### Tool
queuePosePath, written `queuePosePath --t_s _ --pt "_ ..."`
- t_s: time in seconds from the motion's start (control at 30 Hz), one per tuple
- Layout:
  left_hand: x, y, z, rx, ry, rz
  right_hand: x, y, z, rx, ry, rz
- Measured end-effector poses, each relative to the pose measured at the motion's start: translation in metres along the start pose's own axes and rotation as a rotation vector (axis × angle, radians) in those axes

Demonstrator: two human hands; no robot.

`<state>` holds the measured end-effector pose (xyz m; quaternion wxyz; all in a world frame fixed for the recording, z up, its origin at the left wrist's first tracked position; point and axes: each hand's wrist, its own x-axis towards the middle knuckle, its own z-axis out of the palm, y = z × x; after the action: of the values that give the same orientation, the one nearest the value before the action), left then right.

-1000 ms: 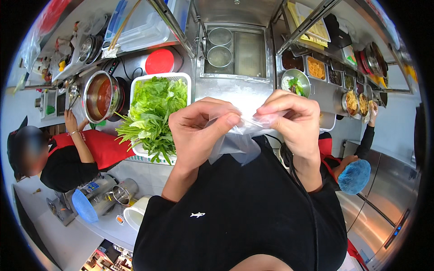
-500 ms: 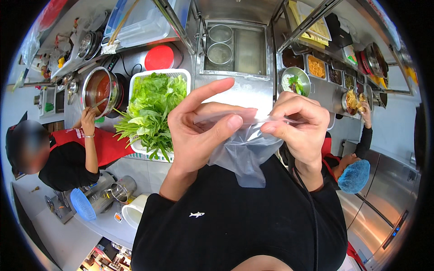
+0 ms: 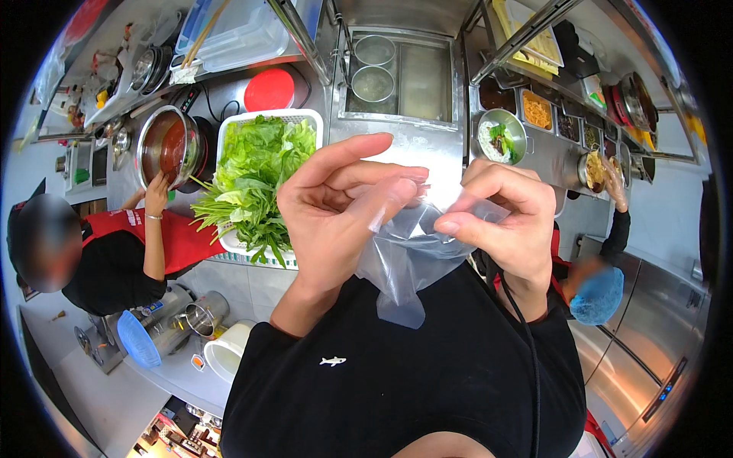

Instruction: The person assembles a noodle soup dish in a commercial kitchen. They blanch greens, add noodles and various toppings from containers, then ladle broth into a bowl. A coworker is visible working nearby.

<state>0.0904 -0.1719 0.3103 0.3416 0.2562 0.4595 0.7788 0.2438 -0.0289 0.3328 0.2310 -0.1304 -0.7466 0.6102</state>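
Observation:
Between my hands, in front of my chest, hangs a clear plastic bag (image 3: 412, 263), its lower corner drooping. My left hand (image 3: 336, 202) pinches one side of the bag's edge between thumb and fingers, with the index finger stretched out above. On the other side, my right hand (image 3: 508, 221) grips the edge between thumb and bent index finger. Whether the bag's mouth is parted cannot be made out. Beyond my left hand stands a white basket (image 3: 317, 122) heaped with leafy greens (image 3: 263, 168).
Ahead is a steel cooker (image 3: 420, 114) with two round strainers. At left, a co-worker's hand (image 3: 156, 195) is at a pot of red sauce (image 3: 172, 149). A metal bowl with greens (image 3: 500, 141) sits right, near topping trays (image 3: 537, 112). Another co-worker's gloved hand (image 3: 613, 187) reaches a bowl there.
My left thumb has drawn back and up along the bag's edge. The bag's lower corner has swung left and slightly down. The right co-worker's hand has shifted slightly down.

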Motion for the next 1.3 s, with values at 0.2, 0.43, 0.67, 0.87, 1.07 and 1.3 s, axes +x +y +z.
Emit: queuePosePath --t_s 0.2,0.43,0.67,0.87,1.07,1.3 --pt "-0.002 -0.003 -0.003 -0.068 -0.008 -0.043 0.007 -0.004 0.003 -0.077 0.161 -0.159" --pt "0.000 -0.016 -0.006 -0.129 -0.092 0.099 0.011 -0.014 -0.003 -0.270 -0.003 -0.266" --pt "0.001 -0.015 -0.004 -0.058 -0.186 0.264 0.014 -0.020 -0.009 -0.352 -0.073 -0.379" --pt "0.002 -0.016 -0.004 -0.013 -0.187 0.276 0.015 -0.019 -0.009 -0.336 -0.050 -0.405" --pt "0.003 -0.015 -0.004 0.040 -0.199 0.273 0.015 -0.024 -0.013 -0.354 -0.075 -0.420" --pt "0.006 -0.017 -0.002 -0.005 -0.215 0.232 0.020 -0.007 -0.016 -0.314 -0.109 -0.425"
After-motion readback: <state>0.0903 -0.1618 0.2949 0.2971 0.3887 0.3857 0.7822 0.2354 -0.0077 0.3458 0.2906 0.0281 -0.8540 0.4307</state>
